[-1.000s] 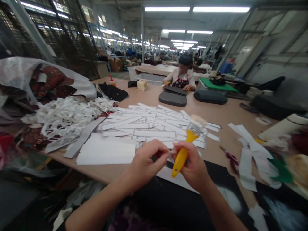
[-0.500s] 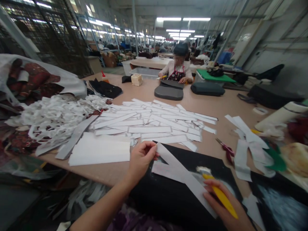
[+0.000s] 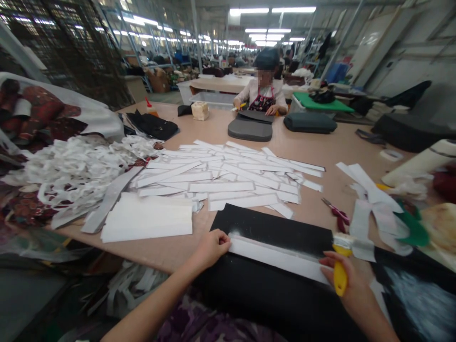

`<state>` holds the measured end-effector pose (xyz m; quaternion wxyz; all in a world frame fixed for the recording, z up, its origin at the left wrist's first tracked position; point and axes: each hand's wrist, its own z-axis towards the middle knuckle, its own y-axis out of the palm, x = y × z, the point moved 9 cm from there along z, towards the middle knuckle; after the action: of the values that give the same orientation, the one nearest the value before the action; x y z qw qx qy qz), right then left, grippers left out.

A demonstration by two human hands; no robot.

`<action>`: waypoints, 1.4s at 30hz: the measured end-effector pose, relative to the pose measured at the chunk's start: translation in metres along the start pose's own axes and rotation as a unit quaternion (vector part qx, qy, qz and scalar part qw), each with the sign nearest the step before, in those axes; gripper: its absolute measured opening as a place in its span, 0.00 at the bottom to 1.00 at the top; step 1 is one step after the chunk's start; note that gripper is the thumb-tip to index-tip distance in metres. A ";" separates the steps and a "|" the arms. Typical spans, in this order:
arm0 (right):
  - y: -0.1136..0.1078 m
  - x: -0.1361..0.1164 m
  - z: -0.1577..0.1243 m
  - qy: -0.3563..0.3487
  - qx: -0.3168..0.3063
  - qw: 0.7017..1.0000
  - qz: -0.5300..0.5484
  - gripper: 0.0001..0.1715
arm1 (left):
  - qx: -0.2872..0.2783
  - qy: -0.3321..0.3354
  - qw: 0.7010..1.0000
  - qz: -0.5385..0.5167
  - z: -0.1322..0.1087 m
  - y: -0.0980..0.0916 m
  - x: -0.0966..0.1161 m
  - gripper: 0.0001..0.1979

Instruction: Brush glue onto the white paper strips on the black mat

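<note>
Two hands work at the near edge of the table (image 3: 160,247), over a long black panel (image 3: 270,228). Left hand (image 3: 213,248) curled, fingers closed over the near end of a white strip (image 3: 278,259) lying along the panel. Right hand (image 3: 342,278) wrapped around a yellow-handled brush (image 3: 340,275), bristle end near the strip's far end. Red-handled scissors (image 3: 337,213) lie just beyond the panel. Farther up the table, a spread of white strips (image 3: 213,175) and a pile of white offcuts (image 3: 74,175); a seated co-worker (image 3: 261,102) across it
</note>
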<state>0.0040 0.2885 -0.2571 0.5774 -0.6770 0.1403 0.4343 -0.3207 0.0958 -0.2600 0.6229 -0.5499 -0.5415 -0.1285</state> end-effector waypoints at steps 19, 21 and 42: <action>0.011 0.022 0.007 0.029 -0.021 0.999 -0.010 0.25 | -0.032 -0.045 0.996 0.063 0.009 0.010 -0.015 0.05; 0.011 0.023 0.008 0.033 -0.027 0.999 -0.016 0.26 | -0.030 -0.042 0.996 0.072 0.009 0.010 -0.014 0.05; 0.008 -0.023 -0.015 -0.109 0.082 0.985 -0.109 0.22 | -0.032 0.015 0.988 0.149 0.015 0.020 -0.023 0.14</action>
<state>-0.0084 0.2655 -0.2453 0.6866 -0.5873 0.0375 0.4270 -0.3229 0.1056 -0.2928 0.6253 -0.6417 -0.4401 -0.0595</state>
